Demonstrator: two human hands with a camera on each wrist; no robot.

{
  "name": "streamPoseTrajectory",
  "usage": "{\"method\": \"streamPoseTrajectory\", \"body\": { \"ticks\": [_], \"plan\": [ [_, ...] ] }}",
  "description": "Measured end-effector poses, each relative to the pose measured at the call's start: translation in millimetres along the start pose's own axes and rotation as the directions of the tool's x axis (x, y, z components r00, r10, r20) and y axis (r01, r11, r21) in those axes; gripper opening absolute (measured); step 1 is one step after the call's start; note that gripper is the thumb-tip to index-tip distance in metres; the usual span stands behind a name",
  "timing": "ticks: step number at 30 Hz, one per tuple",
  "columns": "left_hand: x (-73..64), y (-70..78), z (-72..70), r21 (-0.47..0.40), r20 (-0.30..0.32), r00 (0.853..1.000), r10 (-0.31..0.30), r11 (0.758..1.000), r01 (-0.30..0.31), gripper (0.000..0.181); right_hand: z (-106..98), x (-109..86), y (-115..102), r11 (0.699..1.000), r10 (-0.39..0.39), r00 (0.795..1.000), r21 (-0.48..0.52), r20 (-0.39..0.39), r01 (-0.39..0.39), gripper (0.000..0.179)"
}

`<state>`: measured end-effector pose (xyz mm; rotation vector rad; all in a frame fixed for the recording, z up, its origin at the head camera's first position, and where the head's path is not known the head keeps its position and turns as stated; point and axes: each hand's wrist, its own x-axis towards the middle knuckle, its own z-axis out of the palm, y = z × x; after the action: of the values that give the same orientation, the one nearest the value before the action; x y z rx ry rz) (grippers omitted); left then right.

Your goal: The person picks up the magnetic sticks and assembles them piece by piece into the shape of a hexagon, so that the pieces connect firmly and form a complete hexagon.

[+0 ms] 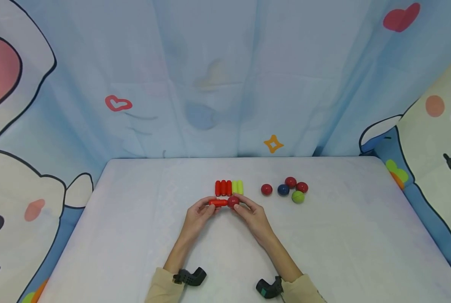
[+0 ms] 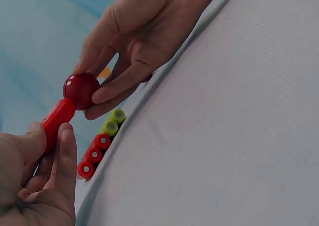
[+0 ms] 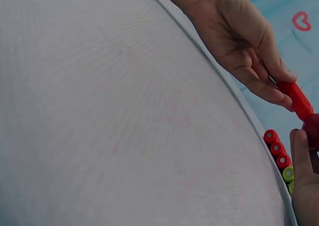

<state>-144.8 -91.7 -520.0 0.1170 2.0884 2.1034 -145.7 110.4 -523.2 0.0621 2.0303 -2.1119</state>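
Beige sleeves point(image 1: 162, 288) and black wrist cameras point(image 1: 190, 277) lie nearest the head view, at its lower edge. Beyond them, over the white-covered table point(image 1: 342, 244), I monitor both hands. Left hand point(image 1: 198, 216): thumb and fingers pinched on the outer end of a single red bar point(image 1: 218, 203). Right hand point(image 1: 255, 219): thumb and fingers parted just enough to grip a dark red ball point(image 1: 233, 202). Held bar and ball touch, end to side, between the hands, just on the near side of a row of three red bars point(image 1: 223, 188) and two yellow-green bars point(image 1: 237, 187). Right of the row rest three other red balls point(image 1: 266, 189), a blue ball point(image 1: 283, 190) and a green ball point(image 1: 297, 196). I note three possible faults. If the smooth ball turns between the fingertips, alignment may be lost. If either pinch loosens, the ball may drop and roll. Metallic-looking discs point(image 2: 85, 169) in the bar ends suggest magnets; if so, excess proximity could drag the row askew. I cannot tell how firmly the joint holds.
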Motion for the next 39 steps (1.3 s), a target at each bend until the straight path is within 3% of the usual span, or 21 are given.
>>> {"method": "streamPoseTrajectory", "body": {
  "ticks": [9, 18, 26, 29, 35, 39],
  "plan": [
    [0.6, -1.4, -0.2, 0.010, 0.008, 1.000, -0.001, 1.000, 0.001, 0.042, 0, -0.2, 0, 1.000, -0.005, 1.000, 0.009, -0.002, 0.005, 0.046],
    [0.0, -3.1, 0.9, 0.073, -0.013, 0.999, 0.051, 0.996, -0.050, 0.038, -2, -0.1, 3, 0.994, -0.025, 0.999, -0.105, -0.025, 0.023, 0.045],
    [0.5, -4.0, 3.4, 0.067, -0.046, 0.999, 0.013, 0.998, -0.010, 0.037, -1, 0.1, 3, 0.995, -0.023, 0.999, -0.101, -0.043, 0.018, 0.045],
    [-0.9, 0.8, 4.6, 0.079, -0.051, 0.999, 0.005, 0.997, -0.001, 0.038, 0, -0.5, 2, 0.994, -0.032, 0.999, -0.102, -0.042, 0.028, 0.045],
    [-10.4, 22.7, 7.7, 0.066, -0.045, 0.998, 0.048, 0.997, -0.045, 0.037, -1, -2.7, 1, 0.995, -0.055, 0.998, -0.083, -0.029, 0.053, 0.044],
    [-12.7, 25.5, 8.5, 0.081, -0.050, 0.997, 0.065, 0.995, -0.061, 0.037, -2, -2.9, 1, 0.995, -0.056, 0.998, -0.089, -0.019, 0.054, 0.043]
  ]
}}
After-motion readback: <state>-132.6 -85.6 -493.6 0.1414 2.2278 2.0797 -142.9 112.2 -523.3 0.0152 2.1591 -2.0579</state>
